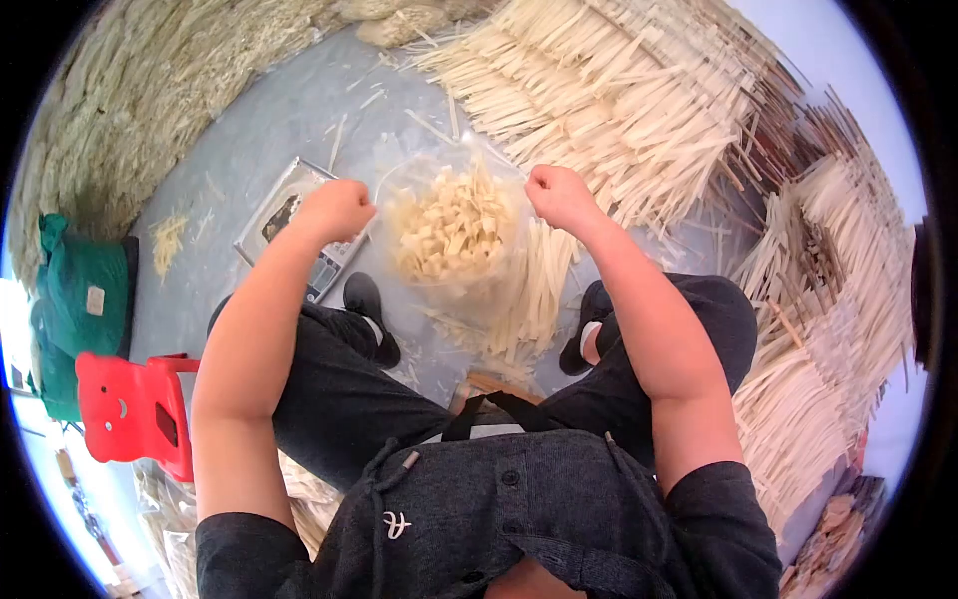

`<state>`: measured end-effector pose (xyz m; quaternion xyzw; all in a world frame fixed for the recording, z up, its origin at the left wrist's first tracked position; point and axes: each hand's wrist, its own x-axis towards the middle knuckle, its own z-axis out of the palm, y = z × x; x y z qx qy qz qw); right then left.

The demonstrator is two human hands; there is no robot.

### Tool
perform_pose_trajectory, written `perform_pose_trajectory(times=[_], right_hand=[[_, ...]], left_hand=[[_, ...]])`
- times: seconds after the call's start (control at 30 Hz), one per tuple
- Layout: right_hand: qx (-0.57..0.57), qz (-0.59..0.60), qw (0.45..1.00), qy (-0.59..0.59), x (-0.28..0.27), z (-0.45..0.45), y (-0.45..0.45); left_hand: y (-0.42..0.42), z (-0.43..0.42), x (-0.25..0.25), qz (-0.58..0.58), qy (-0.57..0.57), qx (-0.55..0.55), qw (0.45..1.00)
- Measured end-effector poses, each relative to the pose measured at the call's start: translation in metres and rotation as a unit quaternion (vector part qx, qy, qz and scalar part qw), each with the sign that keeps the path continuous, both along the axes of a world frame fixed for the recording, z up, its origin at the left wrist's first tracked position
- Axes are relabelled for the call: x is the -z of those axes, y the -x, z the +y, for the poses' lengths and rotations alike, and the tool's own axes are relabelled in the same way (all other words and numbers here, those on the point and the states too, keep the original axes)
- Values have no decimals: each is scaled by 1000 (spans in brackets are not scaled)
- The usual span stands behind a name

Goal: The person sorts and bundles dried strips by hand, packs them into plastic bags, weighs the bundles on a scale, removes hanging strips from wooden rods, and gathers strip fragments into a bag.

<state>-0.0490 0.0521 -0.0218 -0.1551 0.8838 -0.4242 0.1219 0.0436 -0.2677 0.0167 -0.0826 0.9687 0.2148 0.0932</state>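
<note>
Between my knees hangs a clear plastic bag, its mouth stretched wide. Inside it lies a heap of short, pale yellow cut pieces, like chopped dried strips. My left hand is closed in a fist at the left side of the bag's rim. On the opposite side, my right hand grips the rim with curled fingers. Just under my left forearm is a flat weighing scale on the floor, partly covered by the arm. Whether the bag's bottom touches the floor I cannot tell.
Long pale strips are piled at the back right, and more strips lie beside the bag. A second stack rises at the right. Wrapped bundles line the back left. A red chair and green sack stand at left.
</note>
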Motion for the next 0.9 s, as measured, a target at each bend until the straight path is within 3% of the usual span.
perform_pose_trajectory(times=[0.1,0.17,0.3,0.33,0.4,0.43,0.5,0.53,0.57,0.6,0.63,0.67,0.7,0.77,0.83,0.9], right_hand=[[-44,115,991,-55,-18,-10,-10],[-64,165,981,-82,-46,-12,-20],[-66,64,995,36,-102,7,-38],[-55,18,995,86,-115,11,-40],[-51,-23,991,124,-123,19,-39],[-47,-61,983,167,-124,22,-38],[-51,-74,981,171,-96,22,-27],[-23,-62,994,84,-70,21,-16],[6,-49,999,-4,-48,20,-9],[4,-48,999,-5,-29,16,-5],[-22,-31,995,-87,-12,13,0],[-50,-16,984,-172,-6,11,2],[-56,-17,981,-183,-8,7,2],[-28,157,976,-150,-21,-7,1],[-31,148,981,-118,-31,-22,5],[-34,140,986,-83,-31,-39,9]], left_hand=[[5,11,0,-18,52,5,998],[-1,14,-36,-39,-123,-22,991],[-39,17,-89,-5,-337,-7,941],[-43,17,-96,-6,-340,-6,940],[-45,12,-100,-11,-490,1,872],[-43,5,-96,-14,-493,1,870],[-35,-13,-83,-94,-476,18,874],[-29,-18,-68,-94,-476,18,874],[-22,-23,-46,-150,-337,14,929],[-15,-27,-32,-200,-191,10,961],[-9,-26,-23,-197,-198,9,960],[-2,-22,-13,-152,-62,46,985],[1,-18,-6,-107,75,76,988],[13,-5,-9,-58,33,33,997],[25,5,-4,-3,-4,-9,1000],[35,15,22,119,21,70,990]])
